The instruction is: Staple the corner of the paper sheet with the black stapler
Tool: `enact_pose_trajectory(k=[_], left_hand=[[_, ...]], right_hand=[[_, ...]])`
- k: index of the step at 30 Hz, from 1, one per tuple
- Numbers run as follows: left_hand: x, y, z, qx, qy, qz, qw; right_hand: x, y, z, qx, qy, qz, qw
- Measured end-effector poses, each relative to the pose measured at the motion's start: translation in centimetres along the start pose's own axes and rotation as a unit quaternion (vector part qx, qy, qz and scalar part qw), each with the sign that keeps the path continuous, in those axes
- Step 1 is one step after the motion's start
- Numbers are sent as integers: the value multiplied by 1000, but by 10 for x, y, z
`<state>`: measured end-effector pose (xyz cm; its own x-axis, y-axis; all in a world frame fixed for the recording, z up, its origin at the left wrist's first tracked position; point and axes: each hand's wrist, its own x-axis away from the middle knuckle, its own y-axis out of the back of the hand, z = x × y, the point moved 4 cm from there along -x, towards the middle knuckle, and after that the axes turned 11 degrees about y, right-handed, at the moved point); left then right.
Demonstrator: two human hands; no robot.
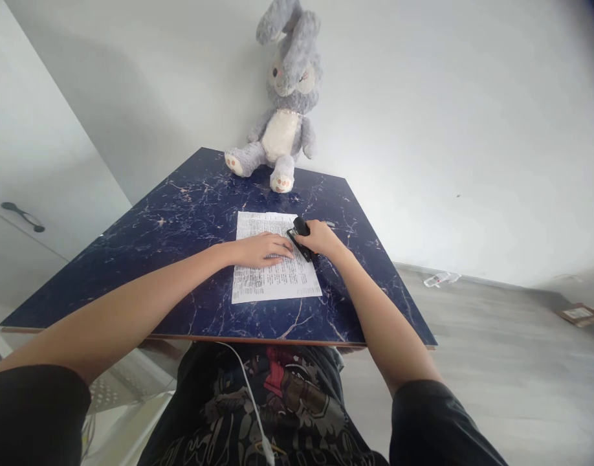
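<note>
Printed sheets of paper [277,285] lie on the dark blue marbled table in front of me; how many are stacked, I cannot tell. My left hand [265,250] rests flat on the paper, fingers stretched out to the right. A black stapler [301,239] sits at the right edge of the paper. My right hand [322,237] is closed around the stapler from the right side. The stapler's front end points up and left, close to my left fingertips. Part of its body is hidden by my right fingers.
A grey plush rabbit [282,133] sits at the table's far edge against the wall. Just beyond my right hand lies a small pale object [330,224]. The table [190,194] ends close to my body. A white cable [251,391] hangs down my shirt.
</note>
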<state>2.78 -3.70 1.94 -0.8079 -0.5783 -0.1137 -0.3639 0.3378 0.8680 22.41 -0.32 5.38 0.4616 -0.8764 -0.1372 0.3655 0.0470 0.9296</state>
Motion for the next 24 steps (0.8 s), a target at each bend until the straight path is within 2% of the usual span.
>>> enact_pose_trajectory(k=[5,7,11,13,15,19,22,24], left_hand=[[-1,2,-4,-16,5,0,1000],[-1,5,-3,-44,19,-20,999],[0,13,11,-98,110,-101,984],[1,13,19,-107,149,-110,977],[2,11,23,-106,156,-94,978],[2,6,18,-79,109,-48,990],[3,3,10,-57,74,-3,996],[2,1,6,-47,64,19,997]], right_hand=[[3,4,0,17,-10,20,1000],[5,8,0,52,-19,35,998],[13,21,-3,98,-49,78,991],[19,29,-9,91,-81,106,987],[27,37,-19,55,-131,145,979],[40,52,-37,16,-190,199,961],[41,58,-44,18,-193,186,963],[37,58,-43,29,-180,144,973]])
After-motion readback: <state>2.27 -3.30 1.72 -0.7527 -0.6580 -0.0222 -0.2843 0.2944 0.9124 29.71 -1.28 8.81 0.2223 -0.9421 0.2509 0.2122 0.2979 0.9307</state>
